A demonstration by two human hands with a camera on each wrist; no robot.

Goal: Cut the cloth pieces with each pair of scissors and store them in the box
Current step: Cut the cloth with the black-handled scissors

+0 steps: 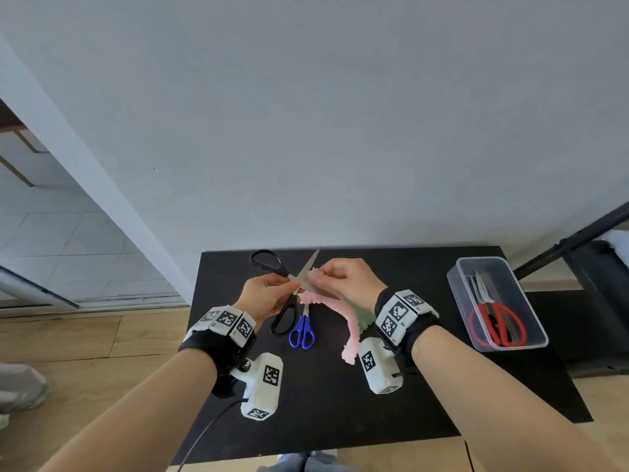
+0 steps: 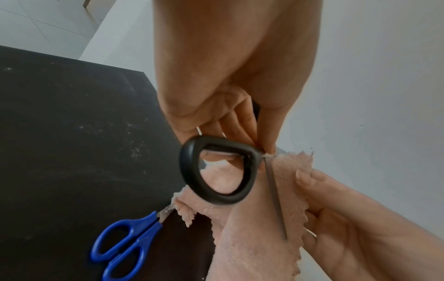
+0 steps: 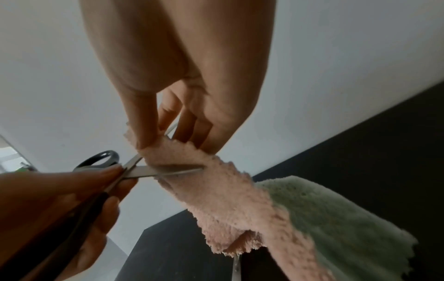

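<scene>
My left hand [image 1: 269, 294] grips black-handled scissors [image 1: 272, 264] near their pivot, blades spread wide apart; neither handle loop has a finger through it. In the left wrist view one black loop [image 2: 216, 171] hangs free below my fingers. My right hand [image 1: 347, 277] pinches the top edge of a fluffy pink cloth strip [image 1: 343, 318], held up above the black table [image 1: 408, 386]. The cloth's top sits between the blades [image 3: 165, 171]. A green cloth [image 3: 336, 218] lies under the pink strip [image 3: 228, 199]. Blue scissors [image 1: 302, 330] lie shut on the table under my hands.
A clear plastic box [image 1: 531, 335] stands at the table's right side with red-handled scissors [image 1: 497, 321] inside. A white wall rises right behind the table. A black stand leg [image 1: 578, 236] slants at the far right. Wooden floor lies to the left.
</scene>
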